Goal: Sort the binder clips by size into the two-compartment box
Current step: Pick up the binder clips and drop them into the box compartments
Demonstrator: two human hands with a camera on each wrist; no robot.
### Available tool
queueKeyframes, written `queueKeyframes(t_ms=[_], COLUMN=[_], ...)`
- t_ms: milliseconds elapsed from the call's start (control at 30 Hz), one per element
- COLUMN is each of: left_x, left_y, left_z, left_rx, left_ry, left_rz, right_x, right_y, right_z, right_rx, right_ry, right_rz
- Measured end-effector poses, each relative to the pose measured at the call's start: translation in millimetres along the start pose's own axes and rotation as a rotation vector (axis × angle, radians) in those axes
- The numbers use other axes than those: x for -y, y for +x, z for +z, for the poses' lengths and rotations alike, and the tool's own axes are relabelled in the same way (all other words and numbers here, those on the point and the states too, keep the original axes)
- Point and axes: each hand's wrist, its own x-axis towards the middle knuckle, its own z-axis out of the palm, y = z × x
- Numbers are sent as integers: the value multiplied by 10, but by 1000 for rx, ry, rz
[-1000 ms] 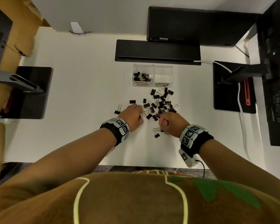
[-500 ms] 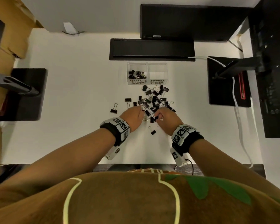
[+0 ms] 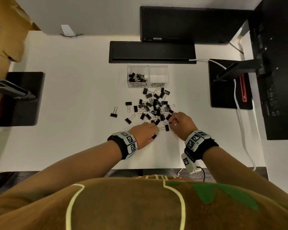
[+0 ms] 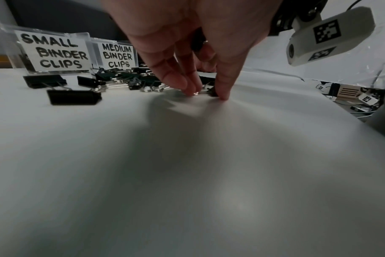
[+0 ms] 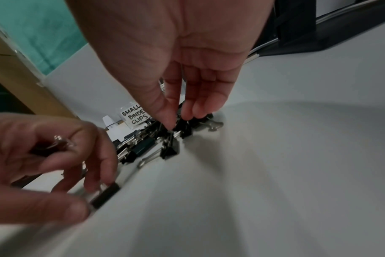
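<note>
Overhead, the head view shows black binder clips with silver wire handles (image 3: pixel 154 107) scattered in one loose pile on the white table (image 3: pixel 76 97), too many and too overlapped to count. One clear two-compartment box (image 3: pixel 147 76) stands just beyond the pile; its left compartment, labelled SMALL BINDER CLIPS, holds a heap of clips, and no clips show in the right one, labelled MEDIUM BINDER CLIPS. Two hands work at the near edge of the pile. The left hand (image 3: pixel 144 133) has its fingers curled down onto the table; the right hand (image 3: pixel 181 121) pinches at a clip.

In the left wrist view, the left hand (image 4: pixel 193 52) pinches one small clip (image 4: pixel 210 92) between thumb and fingertips, against the table.

In the right wrist view, the right hand (image 5: pixel 180 69) pinches one clip (image 5: pixel 182 127) at the edge of the pile, thumb against fingertips. The left hand (image 5: pixel 44 165) also carries clips inside its curled fingers.
</note>
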Motion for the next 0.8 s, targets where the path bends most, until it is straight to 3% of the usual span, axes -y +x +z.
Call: queueKeyframes(t_ms=[200, 433, 567, 700, 800], left_x=[111, 63, 3, -3, 7], left_y=[-32, -14, 76, 126, 109], left_z=[10, 23, 42, 8, -31], left_rx=[-93, -112, -37, -23, -59], left_ry=[11, 15, 15, 13, 4], left_rz=[-75, -54, -47, -48, -55], right_x=[75, -19, -67, -12, 49], right_y=[-64, 107, 127, 69, 40], right_z=[145, -165, -269, -100, 41], right_rx=[76, -136, -157, -35, 70], right_ry=[48, 131, 73, 10, -85], right_rz=[48, 123, 104, 0, 16])
